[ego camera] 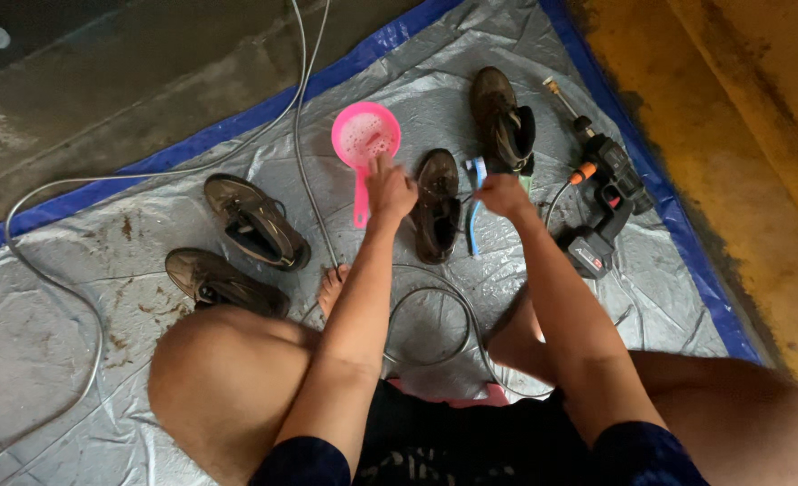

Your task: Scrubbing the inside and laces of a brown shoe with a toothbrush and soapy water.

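I sit on a grey tarpaulin (75,360) with my knees apart. My left hand (389,189) rests against the handle of a pink plastic scoop (365,137) and the side of a dark brown shoe (437,218) lying between my hands. My right hand (503,193) is closed around a blue and white brush (476,171), whose handle runs down beside that shoe. Whether the left fingers grip the shoe or the scoop handle is unclear.
Another dark boot (503,121) stands behind the brush. Two more brown shoes (255,220) (223,281) lie at my left. A black and orange cordless spray gun (608,202) lies at right. A grey hose (48,270) loops across the tarpaulin, whose blue edge meets concrete and yellow floor.
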